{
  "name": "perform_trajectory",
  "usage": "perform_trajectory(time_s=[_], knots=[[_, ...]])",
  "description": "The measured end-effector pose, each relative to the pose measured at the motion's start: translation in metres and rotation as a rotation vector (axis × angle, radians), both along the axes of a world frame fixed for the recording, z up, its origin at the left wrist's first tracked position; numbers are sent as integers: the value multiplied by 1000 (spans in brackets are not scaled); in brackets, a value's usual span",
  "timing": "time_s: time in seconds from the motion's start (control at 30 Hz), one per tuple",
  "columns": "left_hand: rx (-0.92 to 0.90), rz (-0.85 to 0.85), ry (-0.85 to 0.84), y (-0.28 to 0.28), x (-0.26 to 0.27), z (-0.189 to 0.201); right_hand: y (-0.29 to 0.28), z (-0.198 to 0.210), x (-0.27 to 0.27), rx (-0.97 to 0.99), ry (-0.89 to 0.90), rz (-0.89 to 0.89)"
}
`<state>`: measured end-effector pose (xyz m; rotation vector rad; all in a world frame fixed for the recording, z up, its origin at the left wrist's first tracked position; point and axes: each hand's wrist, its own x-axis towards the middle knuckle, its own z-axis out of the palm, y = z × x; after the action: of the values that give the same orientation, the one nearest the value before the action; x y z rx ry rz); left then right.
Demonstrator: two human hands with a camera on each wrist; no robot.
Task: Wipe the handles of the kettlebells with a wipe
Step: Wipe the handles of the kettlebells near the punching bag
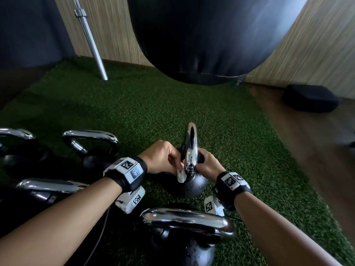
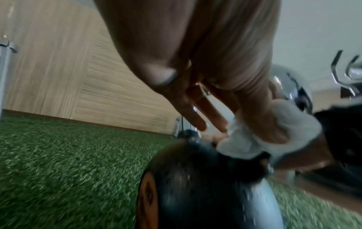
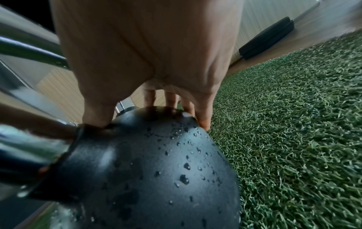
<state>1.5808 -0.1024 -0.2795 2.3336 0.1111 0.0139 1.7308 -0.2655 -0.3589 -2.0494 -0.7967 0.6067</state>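
Presently left hand (image 1: 162,158) pinches wipe (image 1: 181,176) against handle (image 1: 191,148); right hand (image 1: 208,164) grips droplet-speckled kettlebell (image 1: 196,186).

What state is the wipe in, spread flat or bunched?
Bunched. The white wipe sits crumpled under the left hand against the chrome handle, a wadded end poking out below. The right hand grips the kettlebell.

The head camera looks forward and down from above the kettlebell (image 1: 195,184). The left wrist camera sits low, close at its left side, facing a wood-panelled wall (image 2: 58,74); the right wrist camera hangs just over its ball. All share the kettlebell; head and left wrist also the wipe (image 1: 180,176).
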Motion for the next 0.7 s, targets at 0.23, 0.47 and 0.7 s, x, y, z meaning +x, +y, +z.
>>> perform_trajectory(time_s=[0.23, 0.47, 0.7], knots=[[-66, 17, -28, 4, -5, -19, -3, 18, -4, -73, -65, 52], [-418, 347, -278, 35, 5, 13, -31, 93, -11, 145, -179, -253], [-566, 260, -350, 12, 22, 51, -31, 148, -32, 509, 75, -32]])
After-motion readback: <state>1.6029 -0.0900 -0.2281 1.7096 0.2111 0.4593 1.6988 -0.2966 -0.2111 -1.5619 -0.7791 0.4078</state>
